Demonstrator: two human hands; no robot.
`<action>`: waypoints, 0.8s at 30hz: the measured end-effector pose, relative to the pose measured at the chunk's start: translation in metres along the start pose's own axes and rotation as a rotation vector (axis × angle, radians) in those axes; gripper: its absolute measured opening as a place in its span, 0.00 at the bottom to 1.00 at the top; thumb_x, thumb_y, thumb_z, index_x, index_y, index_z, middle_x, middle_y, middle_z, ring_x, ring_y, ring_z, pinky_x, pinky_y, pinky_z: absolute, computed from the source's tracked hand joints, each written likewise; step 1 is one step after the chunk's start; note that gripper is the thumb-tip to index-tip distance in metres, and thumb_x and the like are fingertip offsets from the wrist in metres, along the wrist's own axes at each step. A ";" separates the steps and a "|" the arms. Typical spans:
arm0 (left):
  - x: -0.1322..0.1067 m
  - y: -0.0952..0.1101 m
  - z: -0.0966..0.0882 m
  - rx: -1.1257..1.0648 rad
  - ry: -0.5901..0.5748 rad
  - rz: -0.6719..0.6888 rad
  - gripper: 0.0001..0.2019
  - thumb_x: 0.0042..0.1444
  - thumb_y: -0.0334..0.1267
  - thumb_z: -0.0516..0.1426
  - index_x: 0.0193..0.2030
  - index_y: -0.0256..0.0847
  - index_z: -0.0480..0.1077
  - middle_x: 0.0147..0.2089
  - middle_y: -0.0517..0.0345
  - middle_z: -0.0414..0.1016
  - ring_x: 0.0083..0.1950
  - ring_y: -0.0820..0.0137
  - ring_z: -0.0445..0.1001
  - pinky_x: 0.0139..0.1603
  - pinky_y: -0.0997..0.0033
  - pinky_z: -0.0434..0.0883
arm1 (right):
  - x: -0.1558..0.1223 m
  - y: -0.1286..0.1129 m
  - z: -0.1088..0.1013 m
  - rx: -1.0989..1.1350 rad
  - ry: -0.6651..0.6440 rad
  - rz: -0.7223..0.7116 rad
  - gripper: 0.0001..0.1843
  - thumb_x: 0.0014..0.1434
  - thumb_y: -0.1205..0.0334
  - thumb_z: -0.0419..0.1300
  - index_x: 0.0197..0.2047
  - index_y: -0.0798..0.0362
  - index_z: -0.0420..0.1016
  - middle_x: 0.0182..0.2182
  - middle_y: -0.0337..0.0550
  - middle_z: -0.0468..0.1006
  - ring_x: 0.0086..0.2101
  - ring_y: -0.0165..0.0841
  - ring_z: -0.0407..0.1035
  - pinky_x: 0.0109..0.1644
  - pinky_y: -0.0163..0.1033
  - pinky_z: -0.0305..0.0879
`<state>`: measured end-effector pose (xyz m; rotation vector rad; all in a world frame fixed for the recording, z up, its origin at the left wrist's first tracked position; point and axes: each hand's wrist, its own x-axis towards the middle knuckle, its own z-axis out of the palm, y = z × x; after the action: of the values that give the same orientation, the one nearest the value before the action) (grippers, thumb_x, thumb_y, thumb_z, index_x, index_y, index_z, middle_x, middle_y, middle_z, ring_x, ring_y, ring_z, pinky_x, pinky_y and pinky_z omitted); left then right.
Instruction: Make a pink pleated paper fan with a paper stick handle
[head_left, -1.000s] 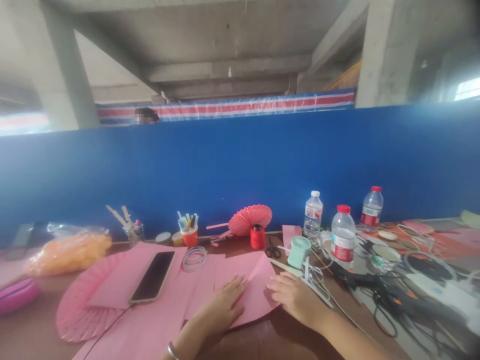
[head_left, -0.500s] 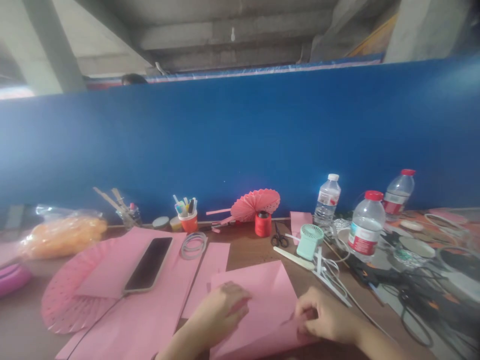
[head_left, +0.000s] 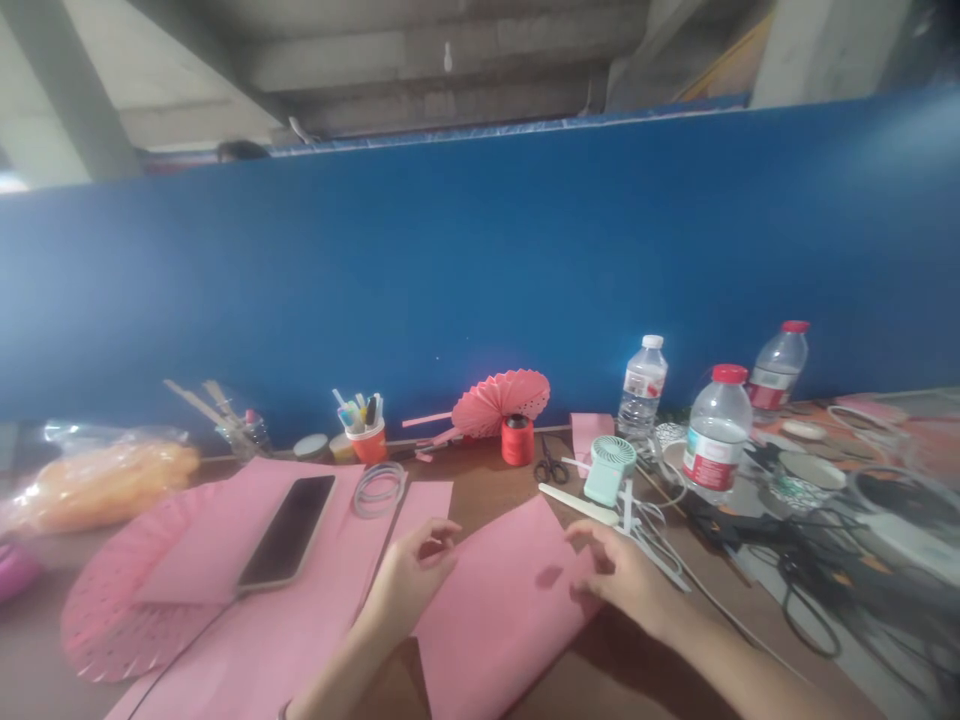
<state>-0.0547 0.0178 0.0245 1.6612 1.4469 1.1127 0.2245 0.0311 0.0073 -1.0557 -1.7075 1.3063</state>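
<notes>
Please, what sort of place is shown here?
Probably an indoor craft workspace, perhaps unfinished or makeshift: bare concrete beams overhead, a blue partition, and a table with pink paper and scissors.

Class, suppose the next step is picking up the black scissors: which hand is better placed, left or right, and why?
Probably the right hand. It is nearer the scissors, whose handles face the person, while the left hand is farther off, by the left edge of the pink sheet.
</notes>
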 end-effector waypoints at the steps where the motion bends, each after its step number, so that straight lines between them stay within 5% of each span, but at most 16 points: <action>1: 0.000 0.003 0.000 -0.035 0.015 -0.002 0.10 0.46 0.35 0.54 0.38 0.40 0.68 0.37 0.58 0.69 0.39 0.70 0.71 0.41 0.73 0.68 | 0.002 0.002 0.000 0.101 0.033 0.006 0.28 0.44 0.51 0.64 0.47 0.51 0.63 0.30 0.40 0.76 0.33 0.38 0.70 0.35 0.38 0.64; 3: 0.000 0.006 -0.002 -0.056 0.057 0.001 0.09 0.46 0.36 0.55 0.36 0.40 0.68 0.38 0.57 0.70 0.41 0.69 0.71 0.43 0.73 0.68 | 0.004 0.005 -0.002 0.219 0.079 -0.001 0.29 0.45 0.49 0.63 0.48 0.50 0.61 0.29 0.41 0.77 0.34 0.40 0.72 0.37 0.41 0.65; 6: 0.001 0.005 -0.005 0.021 0.109 0.005 0.09 0.47 0.38 0.55 0.37 0.40 0.68 0.38 0.57 0.71 0.40 0.68 0.72 0.43 0.72 0.68 | 0.005 0.007 -0.004 0.174 0.120 -0.067 0.21 0.43 0.50 0.65 0.35 0.53 0.66 0.27 0.41 0.76 0.30 0.39 0.71 0.34 0.38 0.64; 9: 0.000 0.000 -0.007 0.301 0.107 -0.017 0.12 0.49 0.34 0.51 0.41 0.40 0.68 0.39 0.55 0.72 0.38 0.67 0.73 0.41 0.67 0.69 | 0.003 0.004 -0.005 0.128 0.085 -0.128 0.16 0.44 0.52 0.66 0.27 0.54 0.66 0.23 0.39 0.74 0.27 0.34 0.69 0.31 0.35 0.61; 11: -0.003 -0.002 -0.005 0.543 0.061 0.072 0.18 0.49 0.32 0.50 0.48 0.41 0.66 0.47 0.52 0.71 0.48 0.62 0.70 0.48 0.62 0.66 | 0.000 0.001 -0.004 0.131 0.046 -0.149 0.15 0.45 0.54 0.66 0.26 0.54 0.66 0.22 0.38 0.73 0.26 0.33 0.68 0.31 0.34 0.60; 14: -0.014 0.001 0.009 0.755 -0.201 0.305 0.27 0.52 0.35 0.50 0.61 0.46 0.53 0.64 0.53 0.52 0.64 0.60 0.51 0.61 0.55 0.52 | -0.002 -0.002 -0.001 0.111 0.008 -0.157 0.14 0.46 0.55 0.65 0.27 0.54 0.66 0.23 0.38 0.73 0.27 0.32 0.67 0.31 0.34 0.59; 17: -0.027 0.007 0.025 0.800 -0.574 0.388 0.36 0.50 0.34 0.51 0.65 0.50 0.39 0.68 0.58 0.39 0.66 0.59 0.41 0.64 0.53 0.45 | -0.002 -0.004 0.001 0.045 0.012 -0.186 0.12 0.50 0.55 0.62 0.28 0.54 0.66 0.23 0.38 0.73 0.27 0.32 0.67 0.32 0.34 0.59; 21: -0.037 0.016 0.034 0.807 -0.739 0.438 0.36 0.50 0.28 0.48 0.65 0.51 0.39 0.68 0.60 0.31 0.67 0.56 0.34 0.63 0.47 0.40 | -0.003 -0.007 0.004 -0.114 0.100 -0.207 0.12 0.57 0.54 0.53 0.30 0.53 0.68 0.25 0.38 0.73 0.29 0.33 0.67 0.35 0.35 0.60; 24: -0.034 0.019 0.033 0.750 -0.778 0.443 0.35 0.48 0.29 0.51 0.64 0.45 0.47 0.67 0.54 0.40 0.66 0.54 0.42 0.63 0.50 0.45 | 0.000 -0.006 0.006 -0.277 0.144 -0.185 0.12 0.57 0.54 0.53 0.30 0.52 0.72 0.32 0.41 0.75 0.36 0.36 0.68 0.42 0.39 0.60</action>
<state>-0.0180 -0.0172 0.0218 2.6183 1.0198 -0.0145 0.2184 0.0285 0.0116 -1.0873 -1.8618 0.8747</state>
